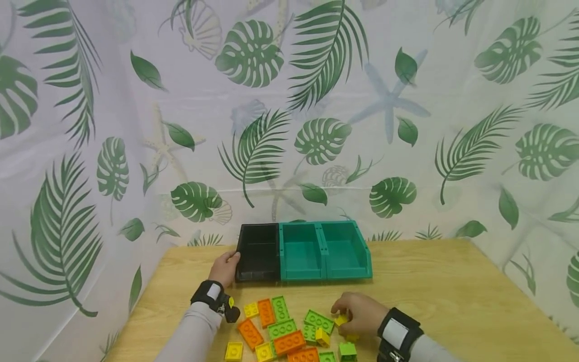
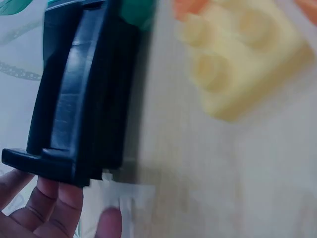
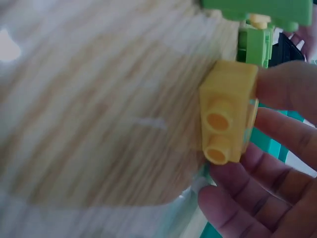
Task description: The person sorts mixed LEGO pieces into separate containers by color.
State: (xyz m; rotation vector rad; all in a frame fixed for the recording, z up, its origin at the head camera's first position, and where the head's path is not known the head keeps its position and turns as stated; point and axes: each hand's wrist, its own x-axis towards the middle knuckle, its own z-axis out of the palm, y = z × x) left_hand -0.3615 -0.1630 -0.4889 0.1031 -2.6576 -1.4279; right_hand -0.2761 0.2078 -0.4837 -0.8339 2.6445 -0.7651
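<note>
My left hand (image 1: 224,270) grips the left side of the black bin (image 1: 258,276) at its rim. In the left wrist view, several fingertips press against the bin's outer wall. Over the right part of the brick pile, my right hand (image 1: 365,315) pinches a small yellow toy brick (image 3: 228,82) between thumb and fingers. Two hollow studs show on that brick in the right wrist view. Another bit of yellow (image 1: 352,338) shows under the hand, mostly hidden. Nearest to it lie a green brick (image 1: 319,321) and a yellow brick standing on its side (image 1: 322,337).
Two teal bins (image 1: 303,274) adjoin the black bin's right side, at the back of the wooden table (image 1: 434,291). Orange bricks (image 1: 250,334), green bricks (image 1: 280,308) and yellow bricks (image 1: 233,351) lie scattered in front. A leaf-printed sheet (image 1: 316,176) hangs behind.
</note>
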